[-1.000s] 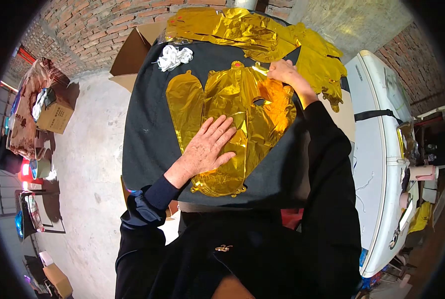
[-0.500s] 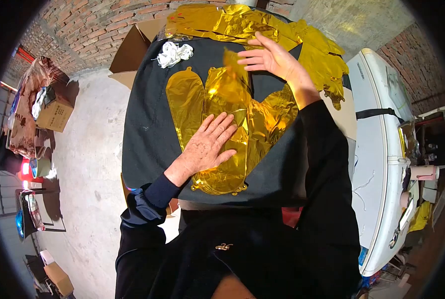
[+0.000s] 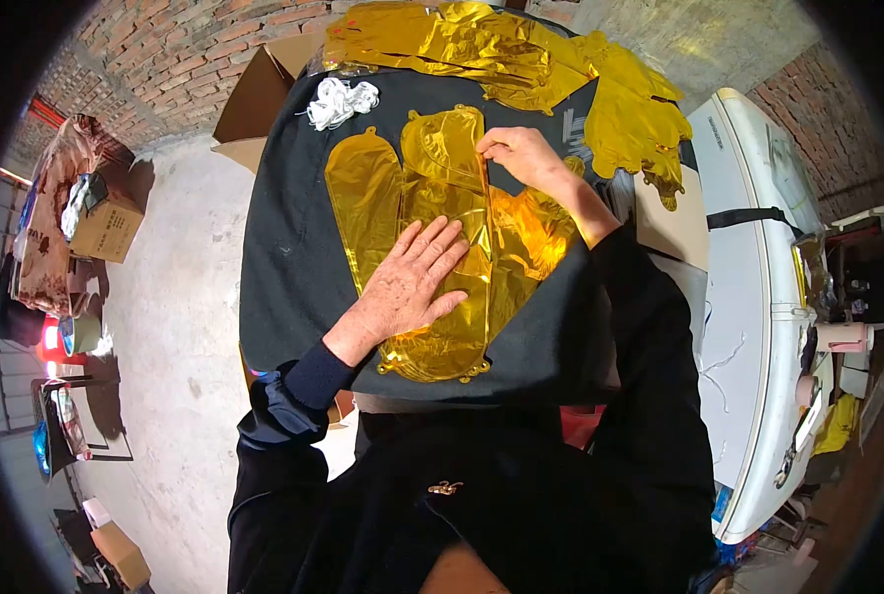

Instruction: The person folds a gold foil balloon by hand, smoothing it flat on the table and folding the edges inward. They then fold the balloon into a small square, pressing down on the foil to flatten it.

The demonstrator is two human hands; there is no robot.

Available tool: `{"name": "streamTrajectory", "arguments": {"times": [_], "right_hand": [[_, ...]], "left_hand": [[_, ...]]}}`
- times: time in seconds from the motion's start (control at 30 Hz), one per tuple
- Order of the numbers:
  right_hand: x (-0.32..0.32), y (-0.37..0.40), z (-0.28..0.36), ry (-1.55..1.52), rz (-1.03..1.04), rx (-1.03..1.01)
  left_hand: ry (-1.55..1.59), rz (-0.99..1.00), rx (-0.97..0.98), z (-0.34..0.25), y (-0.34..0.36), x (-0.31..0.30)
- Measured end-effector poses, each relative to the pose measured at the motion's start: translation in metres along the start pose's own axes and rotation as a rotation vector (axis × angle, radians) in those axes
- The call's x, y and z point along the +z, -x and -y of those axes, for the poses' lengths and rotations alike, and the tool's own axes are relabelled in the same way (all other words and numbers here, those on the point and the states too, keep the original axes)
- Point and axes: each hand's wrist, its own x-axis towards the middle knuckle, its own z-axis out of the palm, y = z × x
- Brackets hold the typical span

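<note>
Flat gold foil balloons (image 3: 442, 342) lie spread in the middle of a black cloth (image 3: 288, 287). My left hand (image 3: 410, 282) rests palm down on the middle one, fingers stretched out, holding nothing. At that balloon's upper right edge, my right hand (image 3: 531, 158) pinches the foil between thumb and fingers. A long rounded foil arm (image 3: 363, 178) slants off to the left, and a crumpled gold part (image 3: 533, 243) lies to the right, partly beneath the middle piece. The exact shape of the balloons cannot be made out.
More gold foil balloons (image 3: 471, 45) are heaped along the far edge and far right. A bundle of white string (image 3: 341, 102) sits at the far left of the cloth. An open cardboard box (image 3: 254, 109) stands behind, and a white freezer (image 3: 744, 327) to the right.
My right hand has come down from above the foil, its spread fingers now closed on the edge. The raised upper flap of foil now lies flat. My left hand stays in place.
</note>
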Motion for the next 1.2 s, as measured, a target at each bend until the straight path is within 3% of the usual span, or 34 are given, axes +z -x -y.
{"name": "streamTrajectory", "arguments": {"times": [0.23,0.33,0.43,0.53,0.57,0.7,0.83,1.03,1.2], "right_hand": [[0.012,0.006,0.006,0.243,-0.045,-0.227],[0.01,-0.001,0.005,0.255,0.011,-0.186],[0.012,-0.012,0.008,0.193,-0.155,-0.01],[0.005,-0.03,0.014,0.242,-0.179,0.282],[0.01,-0.037,0.006,0.348,-0.207,0.269],[0.017,-0.064,-0.005,0.371,-0.106,0.426],[0.008,-0.066,0.018,0.21,0.063,0.587],[0.004,-0.068,0.003,0.097,0.15,0.624],[-0.015,-0.047,-0.01,-0.006,0.073,0.498]], "left_hand": [[0.004,-0.01,0.004,0.0,0.0,0.0],[0.002,-0.01,0.002,0.0,-0.001,0.0],[0.009,-0.008,0.002,0.0,0.0,0.001],[0.013,-0.018,0.003,0.001,0.0,0.002],[0.014,-0.016,0.002,0.001,0.001,0.002],[0.008,-0.008,0.004,0.001,0.0,0.002],[-0.002,-0.011,0.008,0.002,0.0,0.003],[0.017,-0.015,0.024,0.002,0.0,0.003],[-0.025,-0.037,0.053,0.001,-0.003,-0.004]]}}
